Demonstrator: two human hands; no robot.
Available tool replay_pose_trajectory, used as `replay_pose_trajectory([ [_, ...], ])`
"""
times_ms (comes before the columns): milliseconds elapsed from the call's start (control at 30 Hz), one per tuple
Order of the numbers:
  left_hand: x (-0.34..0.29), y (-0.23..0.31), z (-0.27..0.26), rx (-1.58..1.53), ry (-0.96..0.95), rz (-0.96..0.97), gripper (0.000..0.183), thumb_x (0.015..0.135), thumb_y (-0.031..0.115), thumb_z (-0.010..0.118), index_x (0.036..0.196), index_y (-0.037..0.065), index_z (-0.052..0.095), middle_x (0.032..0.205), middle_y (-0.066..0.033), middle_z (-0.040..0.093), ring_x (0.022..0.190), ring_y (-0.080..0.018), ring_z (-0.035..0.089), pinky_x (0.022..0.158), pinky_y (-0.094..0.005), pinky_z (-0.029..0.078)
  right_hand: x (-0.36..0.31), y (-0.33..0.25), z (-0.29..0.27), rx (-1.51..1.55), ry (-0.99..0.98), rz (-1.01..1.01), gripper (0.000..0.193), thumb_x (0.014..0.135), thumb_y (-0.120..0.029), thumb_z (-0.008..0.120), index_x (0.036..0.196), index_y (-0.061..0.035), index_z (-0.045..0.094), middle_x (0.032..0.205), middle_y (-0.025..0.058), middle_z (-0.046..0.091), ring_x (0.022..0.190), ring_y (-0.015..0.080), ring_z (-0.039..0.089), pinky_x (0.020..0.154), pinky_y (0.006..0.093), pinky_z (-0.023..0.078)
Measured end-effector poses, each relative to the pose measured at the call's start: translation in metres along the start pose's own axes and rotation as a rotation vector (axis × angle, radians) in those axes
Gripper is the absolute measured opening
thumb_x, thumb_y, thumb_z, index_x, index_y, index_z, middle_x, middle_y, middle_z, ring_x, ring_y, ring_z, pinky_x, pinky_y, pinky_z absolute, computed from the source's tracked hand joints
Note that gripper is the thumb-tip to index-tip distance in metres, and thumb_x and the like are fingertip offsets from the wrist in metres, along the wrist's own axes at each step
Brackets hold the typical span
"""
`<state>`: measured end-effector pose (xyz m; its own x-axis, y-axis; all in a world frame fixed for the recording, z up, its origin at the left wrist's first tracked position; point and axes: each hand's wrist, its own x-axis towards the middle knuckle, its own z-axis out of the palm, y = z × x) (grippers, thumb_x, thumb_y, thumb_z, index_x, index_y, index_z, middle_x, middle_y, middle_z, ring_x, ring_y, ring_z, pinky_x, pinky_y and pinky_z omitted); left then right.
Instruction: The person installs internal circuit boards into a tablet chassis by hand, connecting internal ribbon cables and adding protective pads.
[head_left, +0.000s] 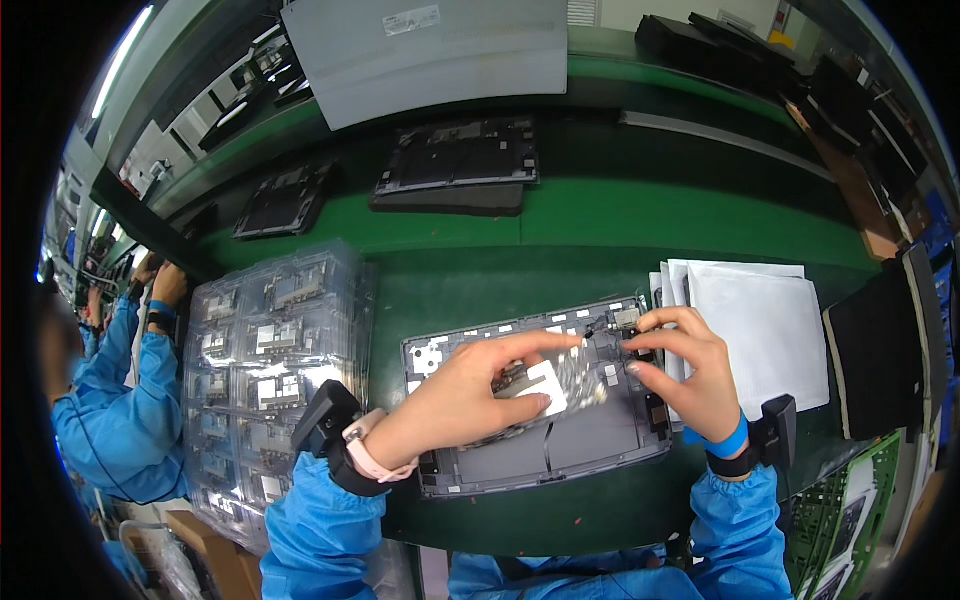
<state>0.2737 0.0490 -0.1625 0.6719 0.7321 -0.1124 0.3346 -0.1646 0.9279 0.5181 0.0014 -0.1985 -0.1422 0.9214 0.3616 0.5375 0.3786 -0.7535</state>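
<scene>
A grey tablet-like or laptop casing [510, 462] lies open on the green bench, its inner side up, with white stickers along its edges. Over its middle my left hand [470, 385] grips a circuit board [575, 382] between thumb and fingers. The board is blurred and bears a white patch. Part of it is hidden behind that hand. My right hand [690, 365] hovers at the casing's upper right corner, fingers bent and thumb apart from them. Small dark cables [600, 328] lie beside its fingertips; whether they touch is unclear.
Clear plastic trays [275, 340] with several boards are stacked at left. White sheets or envelopes [760, 330] lie at right, by a black padded panel [875, 345]. More open casings [460, 155] lie at the back. A co-worker's blue sleeve [130, 400] is at far left.
</scene>
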Motion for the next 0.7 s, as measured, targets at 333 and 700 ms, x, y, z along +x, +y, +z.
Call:
replay_pose_trajectory([
  [333, 0.006, -0.018, 0.005, 0.197, 0.044, -0.011, 0.046, 0.076, 0.003, 0.061, 0.120, 0.014, 0.057, 0.093, -0.0073, 0.056, 0.068, -0.0147, 0.055, 0.063, -0.0287, 0.046, -0.004, 0.016, 0.023, -0.148, 0.025, -0.071, 0.011, 0.069, -0.011, 0.074, 0.078, -0.0099, 0.069, 0.085, -0.0004, 0.066, 0.089, 0.0193, 0.058, 0.083, 0.0325, 0.038],
  [700, 0.043, 0.000, 0.054, 0.473, 0.333, 0.193, 0.009, 0.080, 0.012, 0.063, 0.085, 0.005, 0.060, 0.118, -0.0210, 0.046, 0.084, -0.0368, 0.060, 0.070, -0.0406, 0.050, -0.001, 0.010, 0.025, -0.179, 0.129, -0.012, 0.006, 0.070, -0.008, 0.071, 0.074, -0.0058, 0.068, 0.071, 0.0040, 0.066, 0.075, 0.0195, 0.061, 0.081, 0.0352, 0.040],
])
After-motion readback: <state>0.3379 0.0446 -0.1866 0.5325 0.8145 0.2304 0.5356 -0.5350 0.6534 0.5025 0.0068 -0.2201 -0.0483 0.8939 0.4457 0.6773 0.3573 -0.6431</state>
